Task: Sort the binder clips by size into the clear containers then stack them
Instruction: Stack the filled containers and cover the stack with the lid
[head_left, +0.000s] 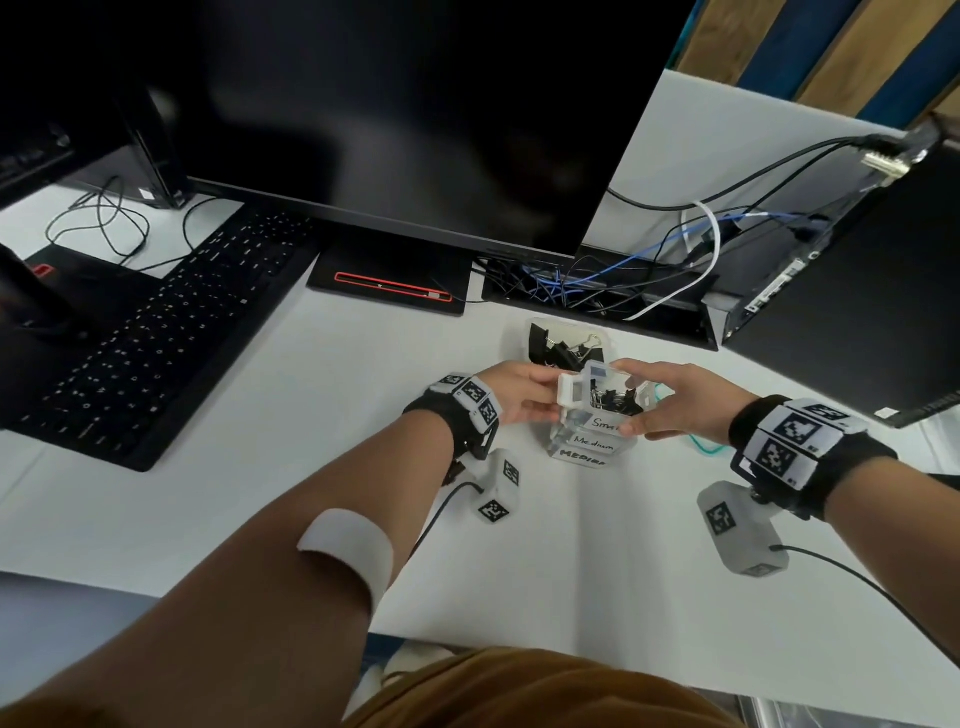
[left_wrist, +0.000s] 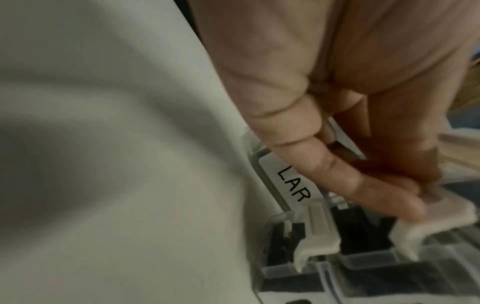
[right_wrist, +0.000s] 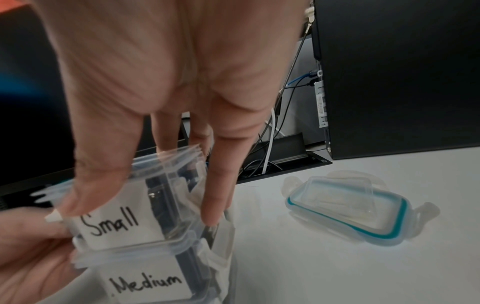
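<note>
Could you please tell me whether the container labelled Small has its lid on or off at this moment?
Off. The Small container is open-topped, black binder clips showing inside, and a teal-sealed lid lies loose on the desk beside the stack.

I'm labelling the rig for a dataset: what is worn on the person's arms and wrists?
Each wrist has a black strap with white square-coded marker tiles and a white marker-tagged camera box trailing a black cable: left hand, right hand. A white band wraps the bare left forearm.

Both wrists wear black straps (head_left: 810, 452) covered in white blocks with black square markers, cabled camera boxes (head_left: 743, 530) hanging underneath, plus brown clothing (head_left: 519, 691).
</note>
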